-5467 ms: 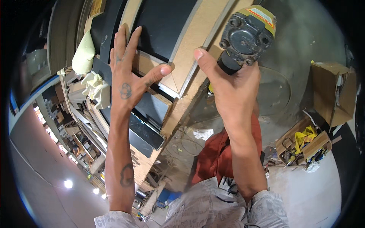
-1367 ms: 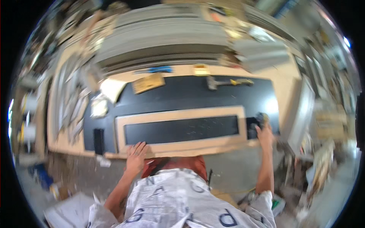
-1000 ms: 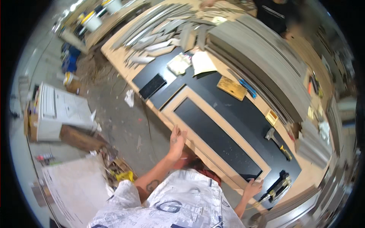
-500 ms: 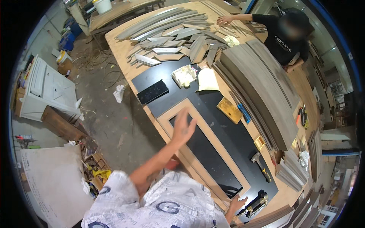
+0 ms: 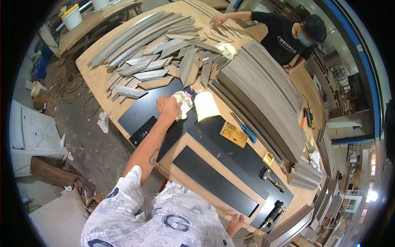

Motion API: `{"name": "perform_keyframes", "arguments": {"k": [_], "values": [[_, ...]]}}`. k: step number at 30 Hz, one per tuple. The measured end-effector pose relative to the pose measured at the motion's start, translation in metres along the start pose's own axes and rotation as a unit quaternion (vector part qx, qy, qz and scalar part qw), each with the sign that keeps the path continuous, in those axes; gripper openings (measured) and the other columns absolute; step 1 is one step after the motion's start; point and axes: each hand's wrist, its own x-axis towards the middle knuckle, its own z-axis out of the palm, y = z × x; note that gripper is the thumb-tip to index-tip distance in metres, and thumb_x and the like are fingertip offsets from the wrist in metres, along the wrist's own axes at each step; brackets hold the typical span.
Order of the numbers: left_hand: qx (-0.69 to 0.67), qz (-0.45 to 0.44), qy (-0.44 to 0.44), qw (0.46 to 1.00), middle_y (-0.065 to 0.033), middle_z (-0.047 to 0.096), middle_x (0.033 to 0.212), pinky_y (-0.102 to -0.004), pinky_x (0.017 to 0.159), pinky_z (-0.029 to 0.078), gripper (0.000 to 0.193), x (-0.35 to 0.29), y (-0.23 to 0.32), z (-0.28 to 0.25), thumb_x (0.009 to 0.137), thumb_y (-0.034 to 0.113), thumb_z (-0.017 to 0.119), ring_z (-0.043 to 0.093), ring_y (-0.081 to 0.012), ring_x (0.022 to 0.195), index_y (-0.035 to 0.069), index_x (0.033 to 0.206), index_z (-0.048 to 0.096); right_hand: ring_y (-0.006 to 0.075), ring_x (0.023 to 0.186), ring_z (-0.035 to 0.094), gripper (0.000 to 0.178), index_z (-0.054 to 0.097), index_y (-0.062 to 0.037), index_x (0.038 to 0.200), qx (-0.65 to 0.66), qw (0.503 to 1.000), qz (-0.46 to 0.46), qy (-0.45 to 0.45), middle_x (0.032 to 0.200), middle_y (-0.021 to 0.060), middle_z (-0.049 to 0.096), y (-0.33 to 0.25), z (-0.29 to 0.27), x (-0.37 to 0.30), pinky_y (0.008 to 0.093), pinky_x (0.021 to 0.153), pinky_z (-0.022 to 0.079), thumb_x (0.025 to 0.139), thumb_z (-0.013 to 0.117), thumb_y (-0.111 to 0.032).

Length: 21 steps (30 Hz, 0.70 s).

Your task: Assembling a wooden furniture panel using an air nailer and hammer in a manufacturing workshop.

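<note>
My left hand (image 5: 168, 108) reaches across the table to a crumpled cream cloth (image 5: 184, 108), its fingers closing on the near side. The hand covers part of the cloth. Just right of it lies a pale yellow sheet or pouch (image 5: 206, 106). Below my left wrist rests a black phone (image 5: 144, 131). A light wood frame (image 5: 214, 153) with a long opening lies on the black board (image 5: 236, 162) in front of me. By its lower right end, at the table edge, is my right hand (image 5: 235, 224), its fingers apart and holding nothing.
Angled grey strips (image 5: 154, 74) are heaped at the far left; long grey panels (image 5: 263, 90) are stacked to the right. A yellow block (image 5: 233, 134), blue-handled tool (image 5: 249, 133), hammer (image 5: 271, 178) and black-and-gold tool (image 5: 273, 215) lie around. A co-worker (image 5: 284, 39) stands opposite.
My left hand has moved from over the wood frame, away from me, onto the crumpled cloth. My right hand stays by the frame's lower end. The whole view has shifted.
</note>
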Motion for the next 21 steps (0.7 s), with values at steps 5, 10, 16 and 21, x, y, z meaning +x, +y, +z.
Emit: {"name": "perform_keyframes", "arguments": {"k": [5,10,16,21], "values": [[0.032,0.035,-0.033,0.998,-0.0147,0.064,0.11,-0.0452,0.092,0.042,0.03,0.016,0.016,0.002,0.079,0.033,0.074,0.058,-0.0325,0.105,0.005,0.091,0.075,0.0323,0.104,0.059,0.049,0.054,0.0097,0.127,-0.01,0.993,-0.12,0.011,0.119,0.0266,0.056,-0.052,0.011,0.009,0.0393,0.09,0.049,0.091,0.066,-0.021],[-0.025,0.244,-0.027,0.969,-0.0143,0.064,0.101,-0.0446,0.087,0.045,0.013,0.012,-0.017,0.002,0.073,0.015,0.073,0.059,-0.0319,0.103,0.007,0.083,0.072,0.0255,0.093,0.06,0.045,0.056,0.0051,0.126,0.055,0.988,-0.141,-0.001,0.12,0.0213,0.056,-0.082,0.007,0.018,0.0365,0.083,0.049,0.093,0.065,-0.023],[-0.034,0.28,0.052,0.958,-0.0092,0.065,0.09,-0.0443,0.088,0.038,0.008,-0.025,-0.021,0.02,0.076,0.017,0.072,0.06,-0.0274,0.098,0.01,0.079,0.072,0.0241,0.09,0.062,0.042,0.058,0.0042,0.125,0.094,0.988,-0.105,-0.069,0.121,0.0195,0.057,-0.101,0.033,0.008,0.0348,0.083,0.049,0.093,0.064,-0.023],[-0.146,0.249,0.114,0.951,-0.0074,0.065,0.082,-0.0391,0.084,0.04,0.006,-0.038,-0.012,0.0,0.077,0.015,0.072,0.062,-0.023,0.087,0.009,0.079,0.073,0.0245,0.095,0.065,0.04,0.059,0.0025,0.125,0.154,0.952,-0.229,-0.134,0.126,0.0192,0.056,-0.161,0.059,-0.003,0.0324,0.087,0.051,0.093,0.066,-0.022]]}}
